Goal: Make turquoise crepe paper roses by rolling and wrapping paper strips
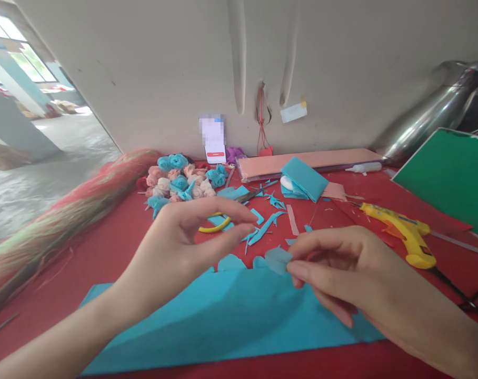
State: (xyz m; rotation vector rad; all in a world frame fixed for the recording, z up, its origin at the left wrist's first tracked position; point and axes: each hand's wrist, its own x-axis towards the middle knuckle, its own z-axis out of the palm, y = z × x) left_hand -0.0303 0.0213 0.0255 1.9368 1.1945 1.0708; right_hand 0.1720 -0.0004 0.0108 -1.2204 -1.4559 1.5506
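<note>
Red tabletop [120, 237]. Right hand [349, 268], four o'clock, pinches blue piece [277, 260]; left hand [183, 242], eight o'clock, fingers parted. Blurred, but likely shaping; next calls for light touch.

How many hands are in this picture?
2. The left hand, its thumb and finger apart, partly covers a yellow handle; the right hand pinches a small blue piece near the big blue sheet's far edge. No others show.

Windows [10, 27] blown out upper left, soft shadow on blue sheet [207, 321] lower centre, edges stretched, held scrap [277, 260] probably motion-blurred.
</note>
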